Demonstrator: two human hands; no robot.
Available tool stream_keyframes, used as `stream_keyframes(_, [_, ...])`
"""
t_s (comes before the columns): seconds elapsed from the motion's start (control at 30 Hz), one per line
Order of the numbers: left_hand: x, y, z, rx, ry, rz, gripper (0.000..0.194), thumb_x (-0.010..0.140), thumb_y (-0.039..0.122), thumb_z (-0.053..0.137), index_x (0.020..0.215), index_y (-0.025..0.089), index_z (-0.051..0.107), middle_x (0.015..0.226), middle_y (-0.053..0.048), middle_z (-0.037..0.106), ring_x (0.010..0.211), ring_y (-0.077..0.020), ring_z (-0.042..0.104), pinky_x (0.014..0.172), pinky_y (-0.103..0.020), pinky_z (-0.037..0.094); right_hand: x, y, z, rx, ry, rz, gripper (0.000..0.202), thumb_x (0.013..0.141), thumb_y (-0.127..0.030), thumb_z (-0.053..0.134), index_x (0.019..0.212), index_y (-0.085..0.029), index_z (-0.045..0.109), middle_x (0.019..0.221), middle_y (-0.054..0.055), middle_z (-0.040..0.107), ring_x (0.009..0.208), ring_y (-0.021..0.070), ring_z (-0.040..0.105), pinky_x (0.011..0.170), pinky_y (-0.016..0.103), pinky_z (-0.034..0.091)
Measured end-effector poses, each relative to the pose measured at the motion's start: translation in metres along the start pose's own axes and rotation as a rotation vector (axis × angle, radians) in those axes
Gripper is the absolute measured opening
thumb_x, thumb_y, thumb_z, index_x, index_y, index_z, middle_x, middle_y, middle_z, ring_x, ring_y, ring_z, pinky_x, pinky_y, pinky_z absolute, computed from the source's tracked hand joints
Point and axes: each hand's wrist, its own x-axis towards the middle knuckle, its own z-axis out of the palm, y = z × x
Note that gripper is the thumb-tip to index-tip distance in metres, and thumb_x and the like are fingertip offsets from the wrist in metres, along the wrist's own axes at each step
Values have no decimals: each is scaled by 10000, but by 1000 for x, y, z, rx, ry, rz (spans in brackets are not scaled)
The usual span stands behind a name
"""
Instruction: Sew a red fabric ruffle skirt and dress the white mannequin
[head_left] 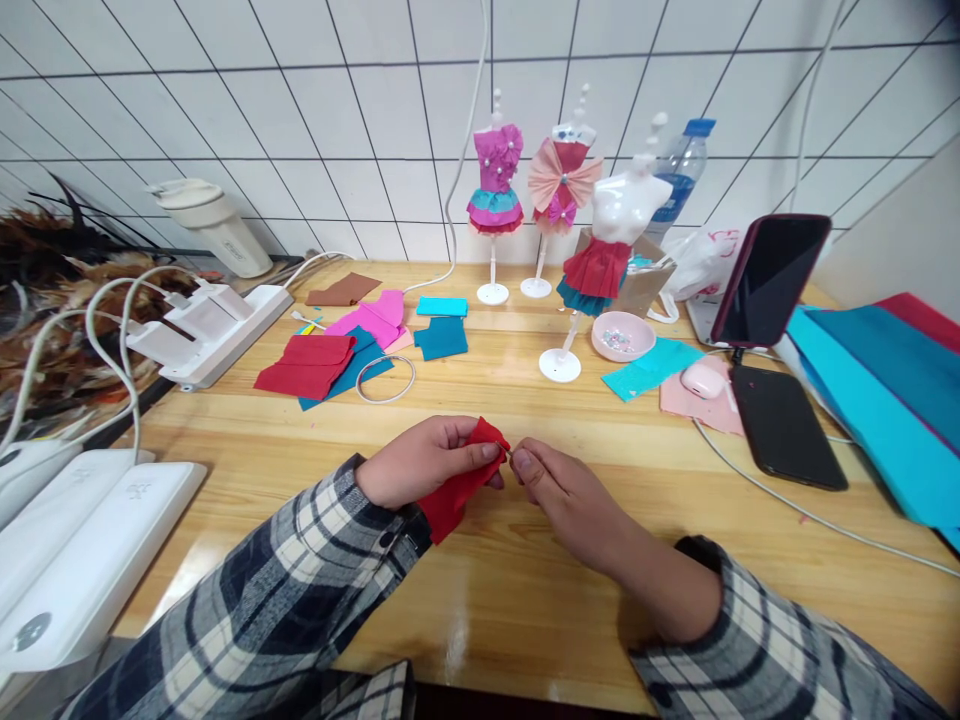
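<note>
My left hand point(427, 462) is closed on a folded piece of red crepe paper point(452, 503), thumb on top, a little above the wooden table. The paper's lower end hangs below my palm. Just right of it, my right hand point(566, 492) pinches something small and thin at the paper's upper right edge; its kind is too small to tell. Behind my hands stands a small white dress form point(628, 205) with a red and teal pleated skirt point(598, 270) and a bare white bust.
Two dressed forms point(498, 165) point(564, 180) stand behind. Crepe paper pieces point(306, 366) and a wire ring point(385, 380) lie left; a bead bowl point(622, 337), earphone case point(703, 380) and phones point(787, 425) lie right. A power strip point(225, 335) and cables are far left.
</note>
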Motion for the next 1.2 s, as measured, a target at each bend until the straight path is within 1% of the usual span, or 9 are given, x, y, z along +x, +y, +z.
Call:
stream_keyframes(0.13, [0,2,0,26,-41,25,402,743,500,758,866,131,653,715,-14,697,615,-104,602,578,-212,435,0,3,1,40,-30,-4,410,1003,-519,275,806,-223,478,764,-6,556,720,149,499,644,274,360])
stream_keyframes(0.3, [0,2,-1,58,-73,-9,393,755,488,749,896,127,683,716,-10,692,628,-108,605,585,-211,440,1,7,1,66,-46,-7,447,997,-553,271,779,-218,472,745,-5,556,689,143,492,614,268,367])
stream_keyframes(0.53, [-1,3,0,56,-82,-25,370,732,464,771,880,134,694,699,4,690,614,-97,590,578,-203,437,2,6,-1,33,-65,-27,444,1000,-537,278,774,-214,483,734,-3,559,687,144,489,602,265,346])
stream_keyframes(0.73, [-1,3,1,50,-78,-16,398,718,482,776,882,131,687,704,-2,689,627,-107,602,595,-213,445,2,4,1,27,-46,-32,419,1004,-511,285,786,-216,487,790,11,595,732,155,522,651,282,367])
stream_keyframes(0.9, [0,0,-1,73,-75,-25,390,741,475,759,915,133,689,730,-11,693,643,-115,602,615,-226,445,1,3,0,-1,-53,-55,388,1009,-472,278,833,-216,510,817,22,599,765,169,532,688,297,382])
stream_keyframes(0.97, [0,0,-1,71,-75,-24,380,738,468,762,903,134,688,730,-10,693,652,-119,606,622,-227,449,1,3,0,-5,-57,-58,384,1011,-466,274,838,-217,510,806,17,586,749,164,518,683,294,379])
stream_keyframes(1.07, [0,0,-2,89,-80,-31,388,736,472,761,920,137,691,733,-10,698,657,-123,613,622,-227,455,1,3,-2,2,-79,-36,409,1008,-490,267,795,-218,486,756,4,554,700,152,483,641,280,357])
stream_keyframes(1.2, [0,-2,-3,119,-87,-79,422,720,493,764,929,135,687,729,-10,705,622,-121,607,593,-225,458,1,3,-4,7,-127,-18,421,1002,-513,276,775,-217,473,734,-1,532,683,146,459,616,269,341])
